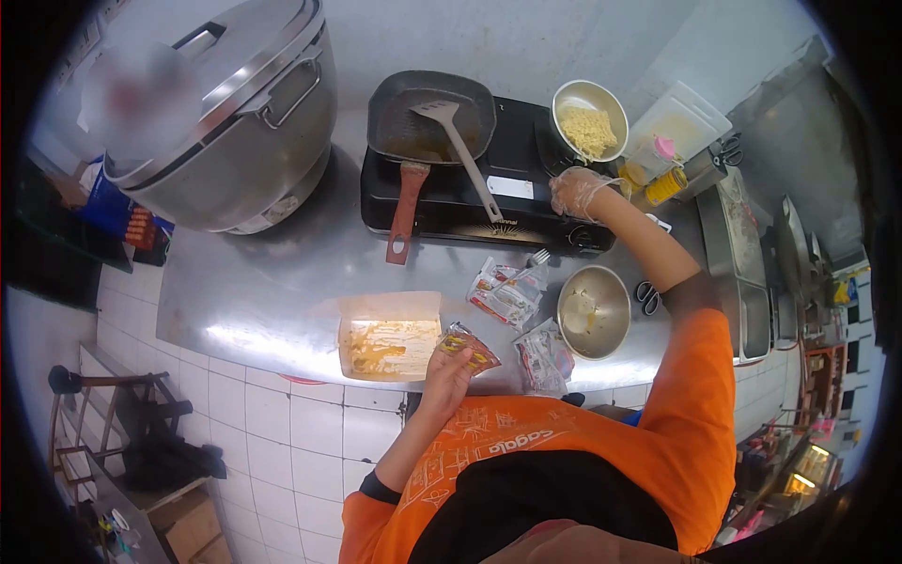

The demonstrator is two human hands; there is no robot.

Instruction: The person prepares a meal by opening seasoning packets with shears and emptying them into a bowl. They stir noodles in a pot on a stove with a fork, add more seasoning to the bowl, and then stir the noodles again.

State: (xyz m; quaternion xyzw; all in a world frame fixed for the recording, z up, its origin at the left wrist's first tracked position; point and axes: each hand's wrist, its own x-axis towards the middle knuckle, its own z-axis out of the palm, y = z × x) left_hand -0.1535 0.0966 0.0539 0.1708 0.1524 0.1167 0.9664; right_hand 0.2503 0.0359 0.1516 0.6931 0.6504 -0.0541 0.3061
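Note:
My left hand pinches a small shiny sachet with red and yellow print, just right of an open paper food box smeared with orange sauce and white streaks. My right hand wears a clear plastic glove and is over the right end of the black portable stove. Its fingers are curled right below a small pot holding a block of pale noodles. What those fingers grip, if anything, is hidden. Opened noodle wrappers lie between the box and a metal bowl with pale residue.
A square pan with a slotted spatula resting across it sits on the stove. At left stands a large steel cooker. Scissors and a fork lie near the bowl. Bottles stand at right.

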